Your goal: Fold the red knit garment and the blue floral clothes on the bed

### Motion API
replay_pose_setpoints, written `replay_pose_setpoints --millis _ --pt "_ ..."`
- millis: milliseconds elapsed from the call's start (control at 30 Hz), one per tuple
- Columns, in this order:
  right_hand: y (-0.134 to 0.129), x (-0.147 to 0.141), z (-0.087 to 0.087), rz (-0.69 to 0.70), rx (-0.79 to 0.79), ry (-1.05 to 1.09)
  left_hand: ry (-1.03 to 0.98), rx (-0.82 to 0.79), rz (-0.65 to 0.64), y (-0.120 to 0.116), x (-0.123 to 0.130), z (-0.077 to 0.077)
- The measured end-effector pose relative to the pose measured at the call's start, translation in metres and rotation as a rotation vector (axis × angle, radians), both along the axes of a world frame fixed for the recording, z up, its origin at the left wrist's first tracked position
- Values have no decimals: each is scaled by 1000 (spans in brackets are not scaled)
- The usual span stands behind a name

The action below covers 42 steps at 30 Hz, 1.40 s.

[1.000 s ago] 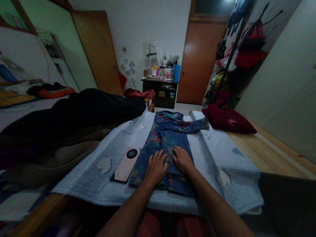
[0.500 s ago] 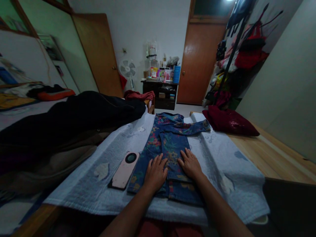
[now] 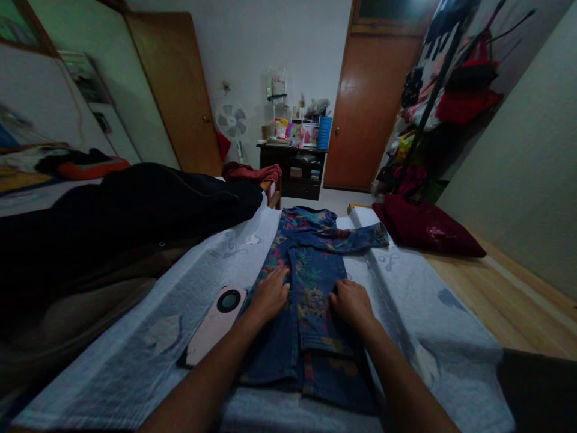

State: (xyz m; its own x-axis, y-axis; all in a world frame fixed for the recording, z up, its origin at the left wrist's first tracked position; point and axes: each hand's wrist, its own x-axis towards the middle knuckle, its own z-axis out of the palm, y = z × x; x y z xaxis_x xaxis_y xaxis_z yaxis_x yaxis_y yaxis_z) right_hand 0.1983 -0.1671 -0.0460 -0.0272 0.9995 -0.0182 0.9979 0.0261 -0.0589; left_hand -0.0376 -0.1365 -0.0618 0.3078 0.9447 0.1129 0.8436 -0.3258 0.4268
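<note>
A blue denim garment (image 3: 315,264) with a flower print lies spread on a pale blue-grey cloth, one sleeve stretched to the right. My left hand (image 3: 271,294) rests on its left part, fingers bent and drawn together on the fabric. At the garment's right edge, my right hand (image 3: 351,300) has its fingers curled down onto the denim. Whether either hand pinches a fold is hidden under the fingers. A pink phone (image 3: 211,331) with a round dark camera ring lies left of the garment, partly behind my left forearm.
Dark clothing (image 3: 135,210) is heaped on the left. A maroon cushion (image 3: 424,225) sits at the right on a wooden surface (image 3: 478,288). Farther back stand a fan (image 3: 232,120) and a dark cabinet (image 3: 288,162) with items on top.
My left hand has moved left and a little forward on the denim. The spread fingers of both hands have curled in. The view has shifted slightly.
</note>
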Motion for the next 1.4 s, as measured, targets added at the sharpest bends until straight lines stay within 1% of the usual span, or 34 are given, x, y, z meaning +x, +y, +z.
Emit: replay_pose_setpoints --millis 67,133,200,300,367,467,533,600,767,900,1000,1100,1167,1300,1400 --pt "17 -5 7 -2 8 -4 60 72 31 28 -1 -5" --pt "34 -12 5 62 41 37 119 100 20 52 0 -13" --pt "51 -19 -4 161 80 93 167 102 16 70 1 -21" --pt "70 -23 -25 256 91 149 197 101 42 85 5 -26" --pt "80 -19 -37 246 81 159 209 104 78 90 8 -24" --pt "89 -9 -47 123 97 149 244 93 149 98 14 -19" --pt "91 -3 -50 45 115 145 254 85 186 105 17 -18" --pt "92 0 -51 14 126 143 244 94 204 113 19 -20" --pt "90 -2 -52 14 103 116 167 99 217 140 20 -33" --pt "88 -4 -50 19 91 111 41 58 253 169 24 -36" --pt "85 -6 -45 88 70 139 9 57 262 192 29 -34" --pt "82 -6 -39 243 16 209 -8 67 228 215 35 -32" --pt "81 -5 -35 310 -20 260 -20 69 206 230 39 -31" --pt "82 -5 -32 311 -47 312 -23 66 230 255 48 -33" --pt "85 -5 -35 294 -28 312 -1 74 285 268 53 -36"
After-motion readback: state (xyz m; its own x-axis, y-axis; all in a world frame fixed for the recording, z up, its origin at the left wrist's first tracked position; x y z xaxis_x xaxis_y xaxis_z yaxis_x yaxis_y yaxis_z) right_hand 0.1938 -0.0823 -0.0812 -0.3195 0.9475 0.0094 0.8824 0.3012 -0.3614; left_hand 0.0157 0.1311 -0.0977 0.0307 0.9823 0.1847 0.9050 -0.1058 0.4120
